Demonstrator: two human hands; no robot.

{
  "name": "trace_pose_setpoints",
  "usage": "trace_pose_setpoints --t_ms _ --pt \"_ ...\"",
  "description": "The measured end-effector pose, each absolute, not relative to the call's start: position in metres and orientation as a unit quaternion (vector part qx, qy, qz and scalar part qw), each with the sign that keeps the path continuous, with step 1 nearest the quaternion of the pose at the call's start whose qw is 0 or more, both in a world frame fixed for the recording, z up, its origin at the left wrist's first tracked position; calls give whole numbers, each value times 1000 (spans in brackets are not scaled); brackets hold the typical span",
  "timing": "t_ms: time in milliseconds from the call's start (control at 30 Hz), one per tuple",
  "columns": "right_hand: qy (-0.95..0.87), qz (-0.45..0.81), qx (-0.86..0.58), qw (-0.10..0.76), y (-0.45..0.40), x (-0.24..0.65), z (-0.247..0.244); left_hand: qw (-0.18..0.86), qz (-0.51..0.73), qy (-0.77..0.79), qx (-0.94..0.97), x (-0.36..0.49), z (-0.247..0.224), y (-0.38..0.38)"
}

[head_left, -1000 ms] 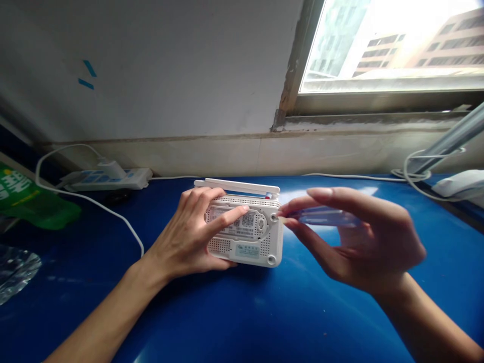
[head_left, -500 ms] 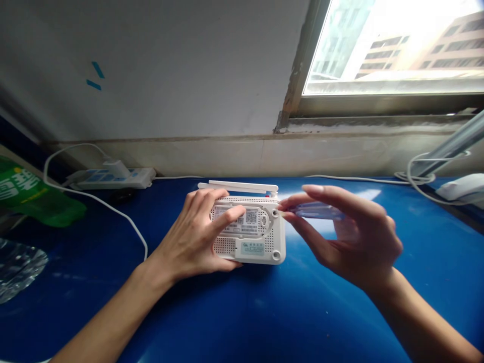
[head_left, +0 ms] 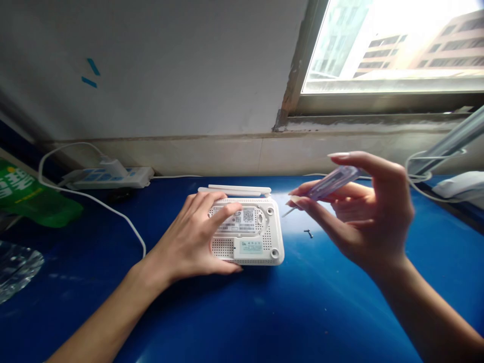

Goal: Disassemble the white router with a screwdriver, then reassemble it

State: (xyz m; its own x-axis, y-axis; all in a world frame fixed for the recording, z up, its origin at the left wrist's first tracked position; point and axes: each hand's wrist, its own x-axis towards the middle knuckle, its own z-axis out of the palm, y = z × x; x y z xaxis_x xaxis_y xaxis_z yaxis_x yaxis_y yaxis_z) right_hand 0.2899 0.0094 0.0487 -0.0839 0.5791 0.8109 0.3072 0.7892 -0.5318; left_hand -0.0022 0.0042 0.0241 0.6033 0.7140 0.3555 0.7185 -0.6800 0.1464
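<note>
A white router (head_left: 260,239) lies underside up on the blue table, its label and vent holes showing and its antennas (head_left: 238,190) folded along the far side. My left hand (head_left: 196,232) is closed around the router's left end, thumb and fingers gripping its edges. In my right hand (head_left: 366,212), a screwdriver (head_left: 333,182) with a clear purple handle is pinched between the fingers. Its thin shaft points down and left, just to the right of the router and apart from it. Small dark screws (head_left: 309,233) lie on the table below the screwdriver.
A power strip (head_left: 139,177) with a plugged-in white adapter stands by the wall; its white cable (head_left: 124,217) loops toward my left hand. At left are a green bottle (head_left: 49,204) and a clear plastic container (head_left: 18,269). A metal pole (head_left: 444,146) with coiled cable stands right.
My right hand has lifted the screwdriver away from the router's upper right corner, up and to the right. The screws on the table have come into view. My left hand keeps its grip.
</note>
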Motion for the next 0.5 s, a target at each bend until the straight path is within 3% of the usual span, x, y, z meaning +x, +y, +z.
trace_pose_setpoints --t_ms 167,500 --pt "-749 323 -364 449 29 332 48 -80 -180 -416 -888 0 21 4" --pt "-741 324 -444 386 43 357 36 -154 -181 -452 -860 7 19 1"
